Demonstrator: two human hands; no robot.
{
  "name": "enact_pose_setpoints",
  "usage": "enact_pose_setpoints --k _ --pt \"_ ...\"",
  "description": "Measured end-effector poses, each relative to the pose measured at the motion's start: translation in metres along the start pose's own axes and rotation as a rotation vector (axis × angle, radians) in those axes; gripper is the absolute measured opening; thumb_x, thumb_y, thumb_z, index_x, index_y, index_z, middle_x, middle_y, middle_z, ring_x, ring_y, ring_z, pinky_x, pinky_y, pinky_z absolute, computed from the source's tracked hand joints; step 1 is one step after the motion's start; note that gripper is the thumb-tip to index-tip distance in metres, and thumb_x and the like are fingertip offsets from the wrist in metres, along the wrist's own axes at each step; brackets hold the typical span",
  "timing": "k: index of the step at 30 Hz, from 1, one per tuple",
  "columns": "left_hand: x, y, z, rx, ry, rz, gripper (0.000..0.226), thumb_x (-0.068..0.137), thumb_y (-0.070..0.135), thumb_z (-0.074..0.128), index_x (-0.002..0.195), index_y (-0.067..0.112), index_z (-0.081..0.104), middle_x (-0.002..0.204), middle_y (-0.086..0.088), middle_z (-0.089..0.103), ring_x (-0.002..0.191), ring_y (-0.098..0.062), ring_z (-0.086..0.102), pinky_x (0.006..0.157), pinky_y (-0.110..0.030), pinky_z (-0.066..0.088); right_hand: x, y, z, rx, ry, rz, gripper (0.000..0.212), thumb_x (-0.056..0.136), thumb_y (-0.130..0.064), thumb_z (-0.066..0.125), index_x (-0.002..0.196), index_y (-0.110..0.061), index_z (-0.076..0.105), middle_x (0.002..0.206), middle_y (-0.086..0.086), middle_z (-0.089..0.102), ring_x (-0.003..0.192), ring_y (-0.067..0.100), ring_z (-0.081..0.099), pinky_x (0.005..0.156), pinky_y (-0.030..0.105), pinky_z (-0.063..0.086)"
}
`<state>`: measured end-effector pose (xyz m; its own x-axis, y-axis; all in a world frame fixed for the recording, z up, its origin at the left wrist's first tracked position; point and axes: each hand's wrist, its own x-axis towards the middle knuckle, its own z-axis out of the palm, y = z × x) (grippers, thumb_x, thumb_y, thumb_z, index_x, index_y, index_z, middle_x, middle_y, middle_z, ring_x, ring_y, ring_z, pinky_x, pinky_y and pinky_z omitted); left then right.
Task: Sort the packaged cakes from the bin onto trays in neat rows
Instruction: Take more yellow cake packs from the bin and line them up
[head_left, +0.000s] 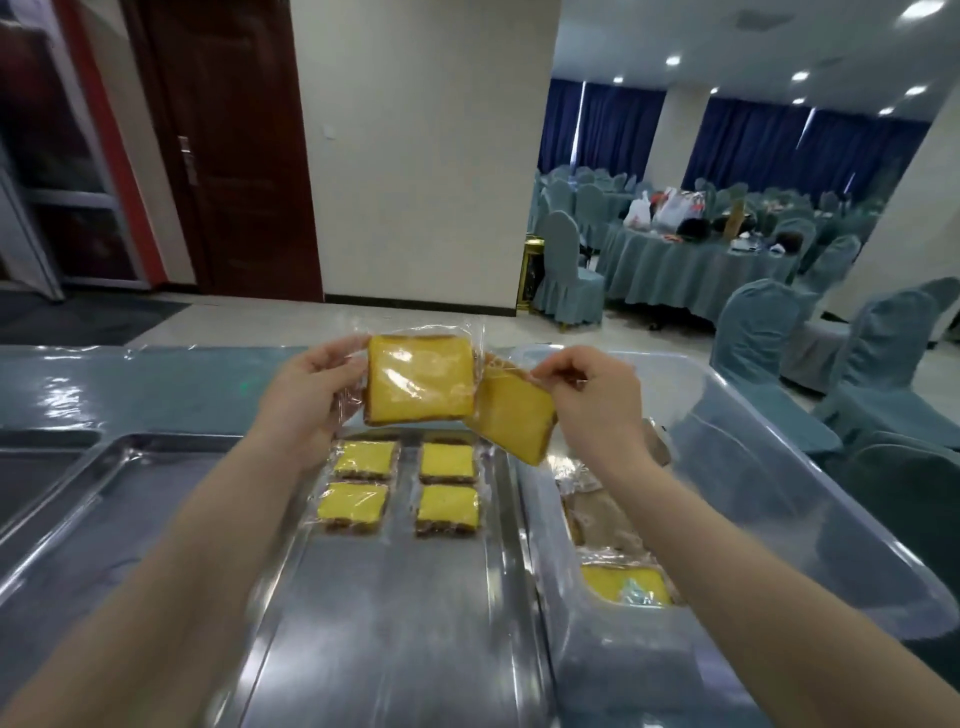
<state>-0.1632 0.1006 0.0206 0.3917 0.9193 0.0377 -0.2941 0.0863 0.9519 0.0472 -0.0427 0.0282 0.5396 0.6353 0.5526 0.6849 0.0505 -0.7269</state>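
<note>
My left hand grips a clear-wrapped yellow cake by its left edge, held up facing me above the steel tray. My right hand pinches the wrapper corner of a second packaged cake, which hangs tilted, touching the first one's right edge. Several packaged yellow cakes lie in two rows of two at the tray's far end. The clear plastic bin to the right holds more packaged cakes, partly hidden by my right forearm.
A second steel tray sits to the left on the plastic-covered blue table. Blue-covered chairs stand close behind the bin. Further back is a banquet table with bags, and a white pillar.
</note>
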Motion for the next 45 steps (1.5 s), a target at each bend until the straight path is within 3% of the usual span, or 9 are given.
enact_pose_setpoints --k 11,17,21,25,32,37,39,41,45 --pt "-0.004 -0.049 -0.08 0.08 -0.013 -0.152 0.021 0.094 0.002 0.047 0.099 0.017 0.062 0.05 0.01 0.057 0.048 -0.003 0.048 0.061 -0.025 0.035 -0.059 -0.002 0.084 -0.024 -0.166 0.148 0.04 0.078 0.004 0.059 0.06 -0.031 0.063 0.071 -0.014 0.065 0.072 -0.002 0.058 0.064 0.009 0.04" --pt "0.01 -0.075 -0.105 0.094 -0.01 -0.192 0.021 0.094 0.002 0.046 0.098 0.015 0.062 0.078 0.0 0.065 0.063 -0.012 0.06 0.053 -0.022 0.049 -0.066 0.014 0.115 -0.08 -0.155 0.206 0.041 0.078 0.003 0.059 0.06 -0.033 0.061 0.077 -0.011 0.066 0.075 -0.002 0.058 0.065 0.009 0.039" --pt "0.019 -0.103 -0.124 0.111 0.008 -0.261 0.023 0.095 0.002 0.045 0.098 0.016 0.062 0.077 0.001 0.065 0.057 -0.008 0.061 0.05 -0.026 0.049 -0.074 0.036 0.138 -0.133 -0.184 0.289 0.04 0.079 0.006 0.056 0.061 -0.03 0.06 0.068 -0.019 0.063 0.075 0.003 0.059 0.069 0.019 0.044" --pt "0.033 -0.132 -0.143 0.105 0.081 -0.3 0.022 0.093 -0.003 0.045 0.104 0.009 0.061 0.085 -0.005 0.065 0.062 -0.012 0.062 0.052 -0.028 0.051 -0.077 0.059 0.159 -0.177 -0.207 0.375 0.039 0.081 0.005 0.054 0.062 -0.029 0.058 0.076 -0.012 0.064 0.082 0.013 0.06 0.075 0.029 0.048" --pt "0.072 -0.181 -0.172 0.184 0.231 -0.384 0.021 0.092 -0.001 0.049 0.105 0.008 0.061 0.082 -0.006 0.064 0.065 -0.016 0.058 0.056 -0.027 0.05 -0.053 0.109 0.193 -0.147 -0.241 0.502 0.038 0.081 0.006 0.055 0.065 -0.029 0.06 0.08 -0.01 0.063 0.082 0.012 0.058 0.068 0.026 0.044" --pt "0.112 -0.203 -0.179 0.31 0.256 -0.409 0.019 0.092 0.004 0.051 0.106 0.011 0.062 0.088 -0.01 0.063 0.067 -0.018 0.056 0.059 -0.029 0.046 -0.014 0.154 0.228 -0.117 -0.23 0.57 0.04 0.078 0.01 0.056 0.064 -0.028 0.061 0.081 0.001 0.069 0.085 0.021 0.064 0.075 0.032 0.052" --pt "0.126 -0.21 -0.176 0.37 0.244 -0.424 0.018 0.093 0.008 0.051 0.107 0.012 0.062 0.094 -0.011 0.062 0.072 -0.02 0.057 0.061 -0.031 0.047 -0.009 0.172 0.239 -0.202 -0.256 0.568 0.028 0.082 -0.003 0.063 0.072 -0.029 0.062 0.089 -0.005 0.07 0.086 0.015 0.063 0.066 0.019 0.046" --pt "0.136 -0.218 -0.172 0.42 0.234 -0.415 0.017 0.093 0.013 0.053 0.109 0.012 0.061 0.1 -0.012 0.064 0.081 -0.024 0.058 0.069 -0.035 0.049 -0.008 0.183 0.244 -0.283 -0.339 0.594 0.012 0.084 -0.025 0.067 0.095 -0.03 0.065 0.104 -0.007 0.067 0.094 0.013 0.06 0.071 0.02 0.043" --pt "0.142 -0.232 -0.164 0.629 0.138 -0.363 0.041 0.084 0.013 0.067 0.121 0.01 0.052 0.106 -0.002 0.058 0.092 -0.018 0.055 0.076 -0.031 0.045 -0.023 0.204 0.248 -0.52 -0.499 0.715 0.068 0.076 -0.038 0.063 0.139 -0.023 0.041 0.144 0.007 0.041 0.132 0.031 0.035 0.105 0.045 0.037"
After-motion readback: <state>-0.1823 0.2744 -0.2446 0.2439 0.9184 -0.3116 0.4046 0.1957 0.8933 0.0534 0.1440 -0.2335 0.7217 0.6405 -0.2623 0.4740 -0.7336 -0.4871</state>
